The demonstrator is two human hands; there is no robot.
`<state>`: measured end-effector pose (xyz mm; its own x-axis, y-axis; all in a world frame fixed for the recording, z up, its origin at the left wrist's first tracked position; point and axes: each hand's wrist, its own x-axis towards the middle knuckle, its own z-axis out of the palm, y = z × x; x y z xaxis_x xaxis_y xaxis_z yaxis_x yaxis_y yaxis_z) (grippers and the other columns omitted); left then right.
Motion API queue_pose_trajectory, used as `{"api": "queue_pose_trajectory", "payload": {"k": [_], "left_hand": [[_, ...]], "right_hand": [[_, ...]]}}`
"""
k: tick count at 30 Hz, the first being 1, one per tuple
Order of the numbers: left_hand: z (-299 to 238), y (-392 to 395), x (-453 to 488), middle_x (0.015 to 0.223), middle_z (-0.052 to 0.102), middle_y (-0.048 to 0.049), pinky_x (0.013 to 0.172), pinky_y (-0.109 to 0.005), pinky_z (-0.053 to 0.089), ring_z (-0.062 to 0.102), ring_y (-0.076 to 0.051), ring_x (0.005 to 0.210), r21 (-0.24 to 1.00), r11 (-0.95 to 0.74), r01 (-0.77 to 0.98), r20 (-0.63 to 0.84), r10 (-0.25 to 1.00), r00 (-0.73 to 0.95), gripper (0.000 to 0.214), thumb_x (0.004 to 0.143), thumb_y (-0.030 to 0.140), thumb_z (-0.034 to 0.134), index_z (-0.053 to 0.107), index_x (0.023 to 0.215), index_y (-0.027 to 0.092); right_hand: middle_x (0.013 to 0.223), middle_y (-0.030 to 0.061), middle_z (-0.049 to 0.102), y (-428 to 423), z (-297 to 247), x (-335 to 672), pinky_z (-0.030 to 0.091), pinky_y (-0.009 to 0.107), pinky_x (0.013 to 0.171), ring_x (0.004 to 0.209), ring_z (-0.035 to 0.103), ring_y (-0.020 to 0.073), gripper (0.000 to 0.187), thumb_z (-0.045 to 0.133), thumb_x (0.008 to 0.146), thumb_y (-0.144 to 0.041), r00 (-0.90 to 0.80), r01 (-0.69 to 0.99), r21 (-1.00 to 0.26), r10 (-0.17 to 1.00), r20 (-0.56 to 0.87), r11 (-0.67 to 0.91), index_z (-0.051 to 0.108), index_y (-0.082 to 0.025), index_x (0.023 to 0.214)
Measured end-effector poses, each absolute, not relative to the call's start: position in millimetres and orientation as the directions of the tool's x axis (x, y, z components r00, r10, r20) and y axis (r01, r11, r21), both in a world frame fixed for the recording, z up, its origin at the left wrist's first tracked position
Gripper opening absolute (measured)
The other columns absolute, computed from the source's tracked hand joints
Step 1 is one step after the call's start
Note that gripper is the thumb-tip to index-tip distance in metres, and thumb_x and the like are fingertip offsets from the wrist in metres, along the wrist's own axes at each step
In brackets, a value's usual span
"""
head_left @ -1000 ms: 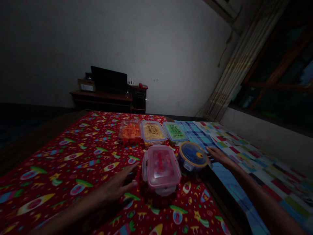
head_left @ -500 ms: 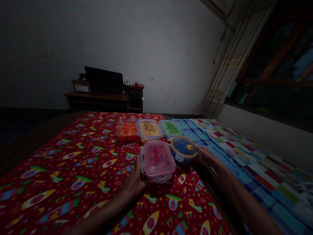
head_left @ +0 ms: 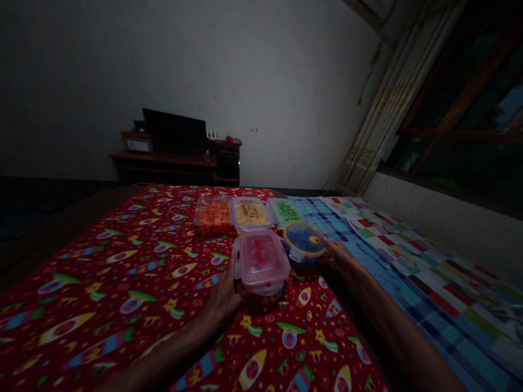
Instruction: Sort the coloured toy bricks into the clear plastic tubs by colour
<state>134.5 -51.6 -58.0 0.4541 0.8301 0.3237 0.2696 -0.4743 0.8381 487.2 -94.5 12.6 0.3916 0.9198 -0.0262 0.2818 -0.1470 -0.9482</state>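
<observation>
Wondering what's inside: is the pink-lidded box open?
No, the pink-lidded box has its lid shut on top, with the left hand against its side.

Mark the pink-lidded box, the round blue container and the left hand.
pink-lidded box (head_left: 261, 257): head view, middle of its lid.
round blue container (head_left: 303, 243): head view, middle of its lid.
left hand (head_left: 223, 302): head view, back of the hand.
</observation>
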Motion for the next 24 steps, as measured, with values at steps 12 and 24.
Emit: {"api": "queue_pose_trajectory", "payload": {"k": [12,24], "left_hand": [[-31,-57,133,0.146,0.045,-0.0099,0.104,-0.042,0.042,0.046,-0.031,0.130,0.877,-0.416,0.241,0.272,0.843,0.465,0.098,0.073,0.044,0.062,0.009,0.152,0.025],[-42,-51,135,0.144,0.046,-0.0178,0.100,-0.046,0.044,0.049,-0.032,0.128,0.860,-0.440,0.260,0.283,0.834,0.474,0.096,0.079,0.047,0.057,0.004,0.152,0.017]], "right_hand": [[0.153,0.0150,0.030,-135,17,365,0.031,0.049,0.113,0.143,0.024,0.0261,0.058,0.045,0.094,-0.036,-0.373,0.884,-0.080,0.797,0.476,0.461,0.031,-0.017,0.148],[0.135,0.0252,0.051,-92,-2,347,0.039,0.047,0.108,0.132,0.044,0.0315,0.059,0.044,0.094,-0.047,-0.389,0.920,0.113,0.847,0.363,0.374,0.049,-0.002,0.133]]}}
